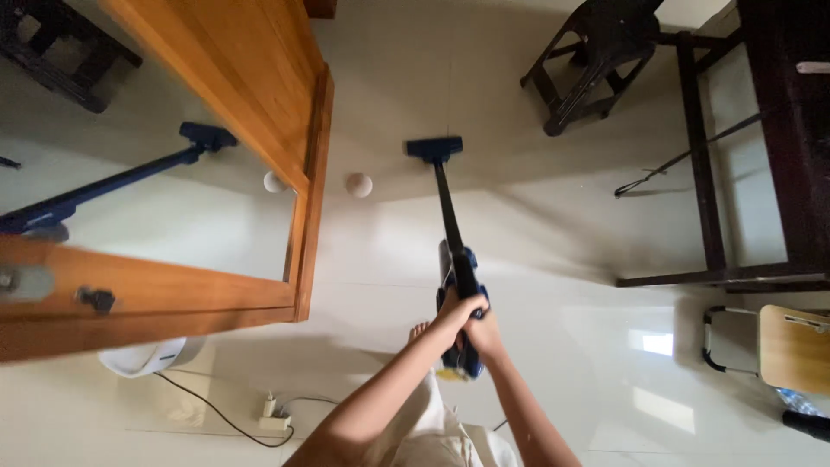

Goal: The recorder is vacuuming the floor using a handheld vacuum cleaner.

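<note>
At the far upper left of the frame we saw a dark stool (54, 47) on the pale tiled floor (553, 259). Beside it, filling the left third, a wood-framed mirror (173, 199) leaned in view, and its glass showed a reflection of the blue vacuum and a small pale ball. Below the mirror's lower edge, at lower left, sat a white rounded appliance (143, 356), and a dark cord (216, 413) ran from it along the floor to a white power strip (275, 415).

Just right of the mirror's frame, a small pale ball (359, 184) lay on the floor, near the blue floor head (435, 149) of the stick vacuum (454, 259). The vacuum's dark tube ran from that head in the upper middle down to its body at the centre of the frame. There we saw both hands closed around the handle: the left hand (458, 310) wrapped over the upper part of the grip, the right hand (486, 335) clasped just below and beside it, the two touching. A bare foot (418, 330) showed just left of the hands.

Further right, in the upper part of the frame, stood a dark plastic stool (596, 52), then a dark table frame (718, 173) along the right edge. At lower right we saw a chair with a light wooden seat (791, 346).
</note>
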